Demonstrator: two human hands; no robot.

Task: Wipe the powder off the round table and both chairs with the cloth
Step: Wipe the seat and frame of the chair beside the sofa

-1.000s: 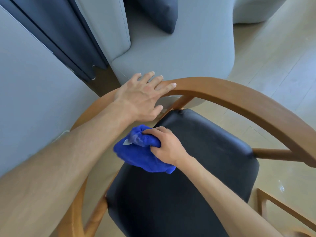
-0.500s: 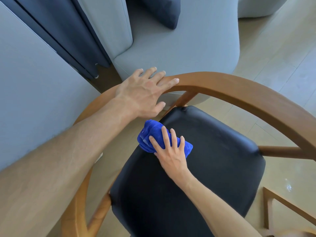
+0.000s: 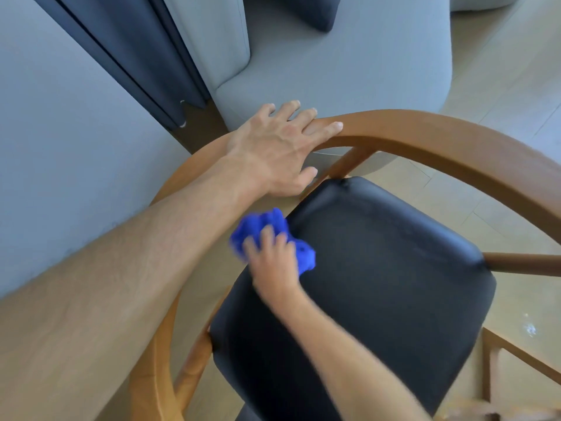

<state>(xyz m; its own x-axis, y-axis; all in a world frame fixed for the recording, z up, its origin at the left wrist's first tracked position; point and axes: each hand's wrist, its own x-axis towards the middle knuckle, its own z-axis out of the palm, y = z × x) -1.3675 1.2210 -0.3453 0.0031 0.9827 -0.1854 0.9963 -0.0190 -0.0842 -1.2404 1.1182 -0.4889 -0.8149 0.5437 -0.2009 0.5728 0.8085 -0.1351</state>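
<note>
On one chair's seat (image 3: 379, 284), the right hand (image 3: 273, 262) presses one cloth (image 3: 264, 232), fingers blurred; the left hand (image 3: 273, 150) rests flat on the rail (image 3: 440, 138).

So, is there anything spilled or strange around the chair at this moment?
Yes. A small whitish smear lies on the wooden floor to the right of the black seat; it may be spilled powder, but it is too small to tell. No powder shows on the seat itself.

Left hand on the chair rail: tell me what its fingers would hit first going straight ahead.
The left hand points along the wooden rail; probably the rail itself, though the grey sofa lies close behind.
</note>
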